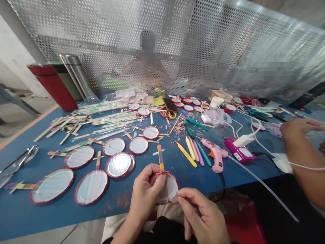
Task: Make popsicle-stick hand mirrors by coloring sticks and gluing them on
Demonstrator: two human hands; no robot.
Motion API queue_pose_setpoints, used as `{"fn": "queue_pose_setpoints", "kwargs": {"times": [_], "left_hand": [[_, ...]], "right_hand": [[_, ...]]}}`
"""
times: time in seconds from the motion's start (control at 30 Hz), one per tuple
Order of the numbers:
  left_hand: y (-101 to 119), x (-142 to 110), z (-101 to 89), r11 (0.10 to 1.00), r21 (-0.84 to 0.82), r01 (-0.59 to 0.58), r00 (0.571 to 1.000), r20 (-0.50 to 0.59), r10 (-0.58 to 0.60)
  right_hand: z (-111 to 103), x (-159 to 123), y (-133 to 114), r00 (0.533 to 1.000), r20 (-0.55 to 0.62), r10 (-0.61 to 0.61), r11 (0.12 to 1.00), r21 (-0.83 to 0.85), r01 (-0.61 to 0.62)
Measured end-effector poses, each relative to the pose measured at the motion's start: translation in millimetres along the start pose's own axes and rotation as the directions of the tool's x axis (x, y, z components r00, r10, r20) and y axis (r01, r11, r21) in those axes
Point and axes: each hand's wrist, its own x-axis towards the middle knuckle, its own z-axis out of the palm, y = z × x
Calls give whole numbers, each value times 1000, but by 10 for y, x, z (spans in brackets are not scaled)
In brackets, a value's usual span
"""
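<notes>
My left hand (148, 189) grips a round, translucent red-rimmed disc (169, 184) near the table's front edge, thumb on its face. From the disc's top rises a craft stick (160, 157) coloured orange, purple and yellow, with a short thin stick across it. A thin red line runs down the disc's face. My right hand (200, 211) is closed in a pinch at the disc's right rim; a small pale bit shows at the fingertips, too small to name. Left of my hands lie several similar red-rimmed discs (91, 187) with stick handles.
A pink glue gun (215, 154) lies at right beside coloured markers (186, 154) and a purple power strip (240, 150) with white cables. Loose craft sticks (68, 125), pliers (189, 130) and flasks (54, 86) stand or lie further back. Another person's arm (304, 159) reaches in at right.
</notes>
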Motion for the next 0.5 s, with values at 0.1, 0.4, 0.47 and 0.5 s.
{"fn": "queue_pose_setpoints", "kwargs": {"times": [0.1,0.4,0.47,0.5], "left_hand": [[4,-4,0,1000,14,-18,1000,2,18],[22,-5,6,1000,17,1,1000,6,-1],[21,3,6,1000,29,-3,1000,2,3],[22,6,8,999,37,-15,1000,-3,15]], "right_hand": [[18,-21,-1,997,1,80,993,91,-80],[-19,9,84,982,-54,181,969,180,-168],[-27,-6,81,982,-54,181,973,158,-171],[-28,-16,73,982,-36,184,973,148,-177]]}}
